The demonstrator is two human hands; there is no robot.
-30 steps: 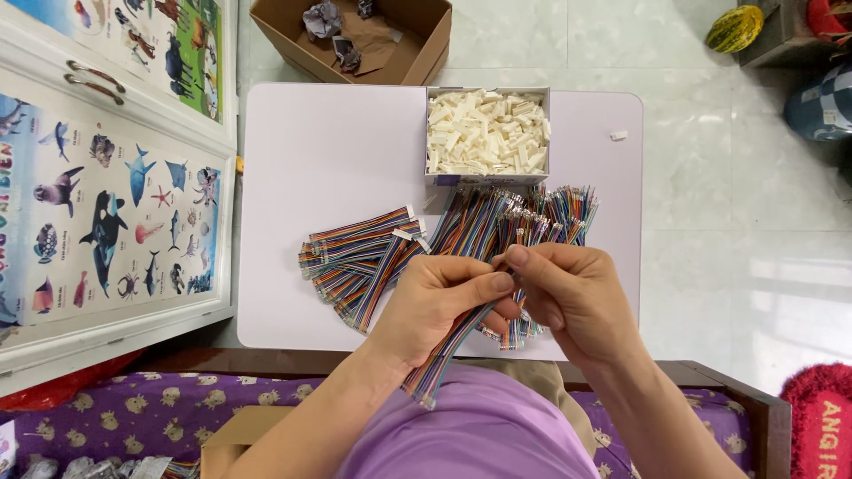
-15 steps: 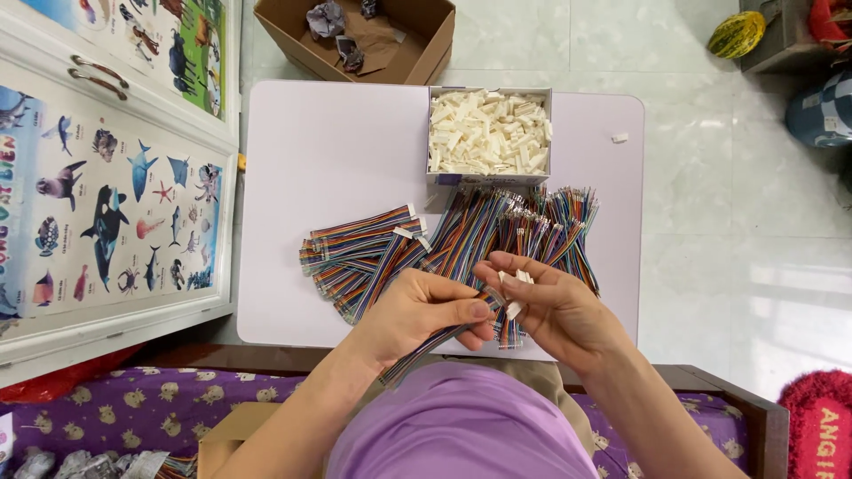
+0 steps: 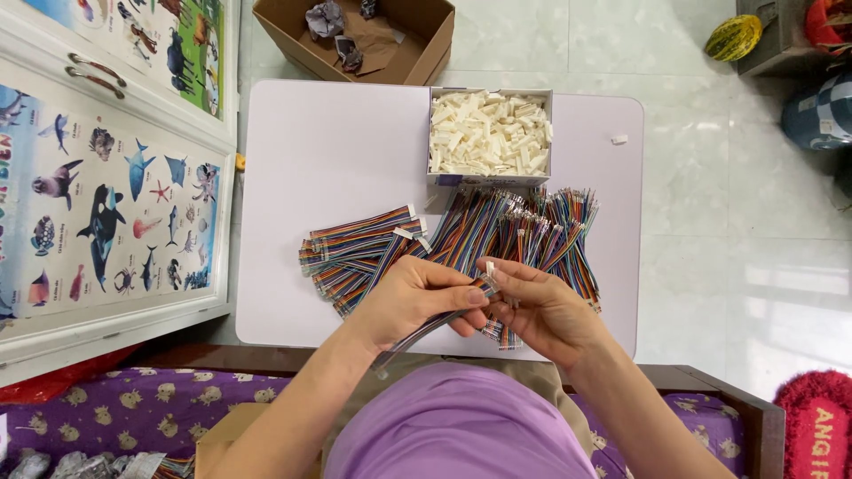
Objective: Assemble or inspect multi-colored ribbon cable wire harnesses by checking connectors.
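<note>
Two hands, left hand point(image 3: 413, 302) and right hand point(image 3: 541, 306) each in pinching grip on ribbon cable point(image 3: 426, 326), near table edge point(image 3: 293, 341)

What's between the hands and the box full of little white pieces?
In the head view, a loose pile of rainbow-coloured ribbon cables lies on the pale table, between both hands and the square box of small white plastic pieces.

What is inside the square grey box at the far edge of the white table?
The square grey box is heaped with small white plastic connector housings. They cover its floor entirely, so nothing beneath the top layer can be seen.
</note>
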